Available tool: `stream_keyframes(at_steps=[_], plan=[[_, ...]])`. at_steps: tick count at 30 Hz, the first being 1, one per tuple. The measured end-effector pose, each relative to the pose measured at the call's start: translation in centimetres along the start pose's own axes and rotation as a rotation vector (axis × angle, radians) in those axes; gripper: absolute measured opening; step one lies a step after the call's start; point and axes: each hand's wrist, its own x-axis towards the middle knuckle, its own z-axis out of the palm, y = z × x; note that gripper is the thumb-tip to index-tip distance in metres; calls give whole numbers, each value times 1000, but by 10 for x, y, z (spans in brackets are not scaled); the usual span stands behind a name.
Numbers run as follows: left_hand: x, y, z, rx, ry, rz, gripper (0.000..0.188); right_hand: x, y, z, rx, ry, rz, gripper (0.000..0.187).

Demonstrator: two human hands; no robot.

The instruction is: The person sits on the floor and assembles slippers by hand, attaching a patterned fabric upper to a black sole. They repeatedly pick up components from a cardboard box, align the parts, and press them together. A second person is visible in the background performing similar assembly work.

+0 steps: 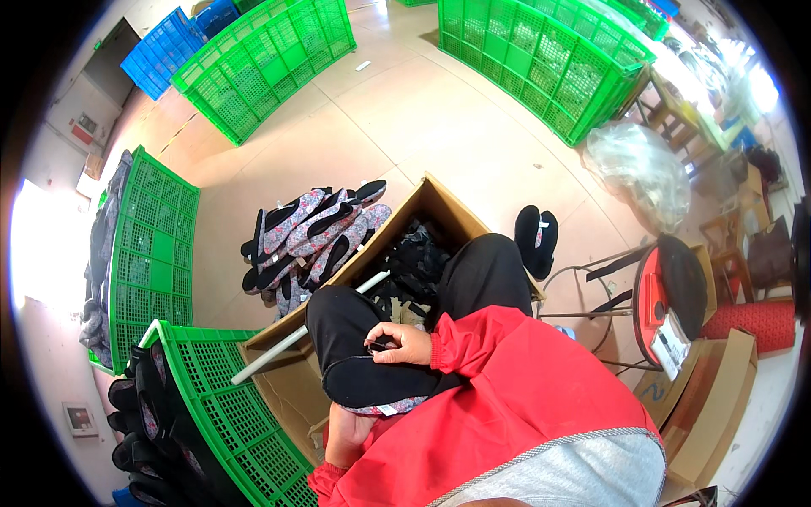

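Note:
Across my lap lies a slipper [372, 382] with its black sole turned up and a strip of floral cloth and a white tag along its near edge. My left hand [345, 435] grips it from below, the fingers mostly hidden. My right hand [404, 344] is closed at the far edge of the sole, pinching a small dark tool [382, 343] that is too small to name. Beyond my knees, a cardboard box [432, 198] holds crumpled black material [416, 258]. A white rod [291, 345] rests slanting across the box's left side.
A heap of floral slippers [317, 232] lies on the floor left of the box. A black pair [536, 241] stands to the right. Green crates [156, 262] line the left, one near crate [228, 406] beside stacked black slippers [160, 422]. A round stool [676, 287] carries red and white items.

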Motion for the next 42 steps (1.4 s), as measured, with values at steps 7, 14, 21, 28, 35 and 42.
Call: stream_keyframes(at_steps=[7, 14, 21, 28, 35, 42], plan=[[-3, 0, 6, -25, -2, -7, 40, 0, -1, 0, -19, 1, -41, 34], [-1, -4, 6, -43, -20, -19, 42, 0, 4, -2, -16, 8, -52, 33], [-2, -8, 12, -2, -3, -66, 46, 0, 5, -4, 1, 20, -43, 34], [-2, -9, 13, -69, 12, -130, 49, 0, 4, -5, -45, 32, -32, 34], [2, -12, 3, -53, -26, -133, 50, 0, 6, -6, -24, 41, -50, 34], [0, -12, 10, -83, 4, -133, 48, -1, 3, -6, -37, 33, -5, 34]])
